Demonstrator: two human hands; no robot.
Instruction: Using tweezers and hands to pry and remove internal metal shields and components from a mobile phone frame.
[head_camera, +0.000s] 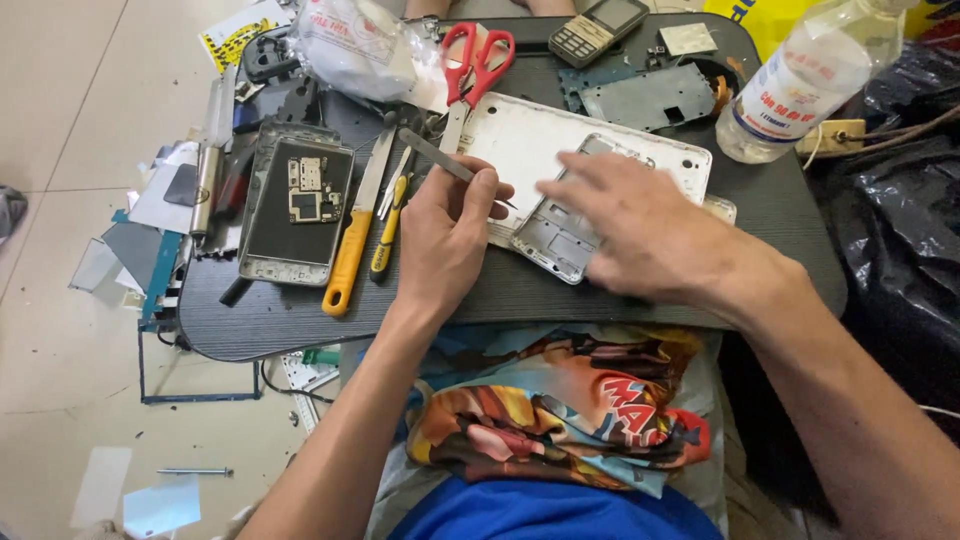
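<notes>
My left hand (442, 240) grips metal tweezers (440, 160), whose tips rest near a silver phone frame (560, 235). The frame lies on a white tablet back cover (520, 135) in the middle of the black lap desk (260, 320). My right hand (640, 235) lies flat with fingers spread, pressing on the silver frame and holding nothing.
An opened phone with bare circuit board (297, 205) lies left, beside a yellow-handled knife (352, 245) and small screwdriver (388, 235). Red scissors (478, 60), a keypad phone (598, 28) and a teal board (650, 95) sit at the back. A clear plastic bottle (800, 80) stands right. Glass scraps litter the floor.
</notes>
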